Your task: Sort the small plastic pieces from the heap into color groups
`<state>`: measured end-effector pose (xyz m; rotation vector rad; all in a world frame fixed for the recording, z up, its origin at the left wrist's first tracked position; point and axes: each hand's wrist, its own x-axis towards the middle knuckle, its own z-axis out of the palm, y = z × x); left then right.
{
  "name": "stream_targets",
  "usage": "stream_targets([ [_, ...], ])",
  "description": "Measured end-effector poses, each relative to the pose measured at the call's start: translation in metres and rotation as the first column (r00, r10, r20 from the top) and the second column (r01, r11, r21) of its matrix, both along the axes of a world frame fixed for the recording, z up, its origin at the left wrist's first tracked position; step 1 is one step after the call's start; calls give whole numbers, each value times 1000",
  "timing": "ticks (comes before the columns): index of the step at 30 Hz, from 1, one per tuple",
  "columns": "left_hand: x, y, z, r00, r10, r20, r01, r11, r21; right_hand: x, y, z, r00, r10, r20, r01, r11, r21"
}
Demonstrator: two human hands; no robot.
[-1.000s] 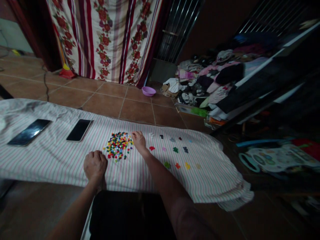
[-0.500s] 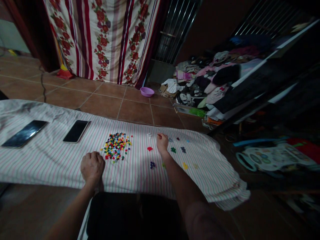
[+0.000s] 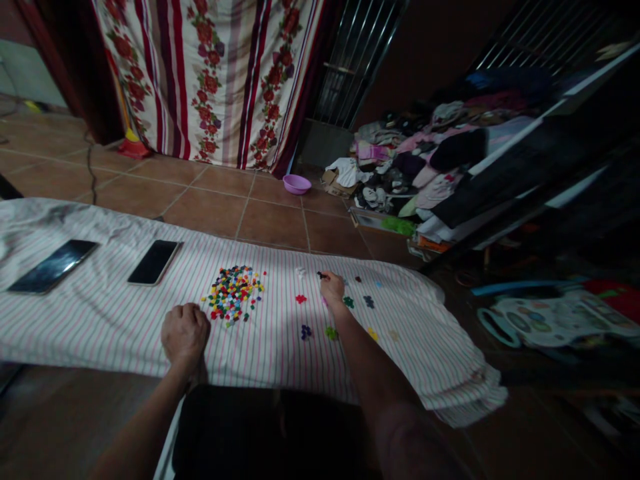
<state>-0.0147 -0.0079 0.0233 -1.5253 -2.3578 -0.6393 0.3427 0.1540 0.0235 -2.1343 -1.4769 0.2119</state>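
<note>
My right hand (image 3: 332, 287) is over the small colour groups, its fingers pinched at a few tiny black pieces (image 3: 321, 275); whether one is gripped is too small to tell. Around it lie little groups of white (image 3: 301, 271), red (image 3: 301, 299), dark blue (image 3: 306, 332), lime green (image 3: 331, 333), dark green (image 3: 349, 303) and grey-blue pieces (image 3: 369, 302). A pink group is partly covered by the hand. My left hand (image 3: 185, 332) rests curled on the cloth, beside a mixed heap of small multicoloured pieces (image 3: 233, 293); its palm is hidden.
A striped cloth (image 3: 250, 360) covers the low surface. Two phones lie at the left, a larger one (image 3: 54, 267) and a smaller one (image 3: 154, 262). Beyond, a purple basin (image 3: 297, 185) stands on the tiled floor near a clothes pile (image 3: 400, 157). A floral curtain (image 3: 230, 80) hangs behind.
My right hand has moved slightly right and toward me, uncovering the black pieces and more of the lime green group. My left hand stays put.
</note>
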Motion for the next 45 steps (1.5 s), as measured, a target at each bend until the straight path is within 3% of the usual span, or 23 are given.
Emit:
stream_targets([
  [18,-1,1,-4,999,0,-36,2,999,37,-6,4,11,969,158,190,-142,985,-96],
  [26,-1,0,-3,999,-14,-32,15,999,39,-5,5,7,967,142,211,-129,989,-73],
  [40,1,1,1,1000,19,-3,-19,1000,-5,-7,0,16,979,123,162,-103,987,-124],
  [45,2,1,3,1000,16,17,-15,1000,-15,-8,-4,22,987,63,150,-52,996,-73],
])
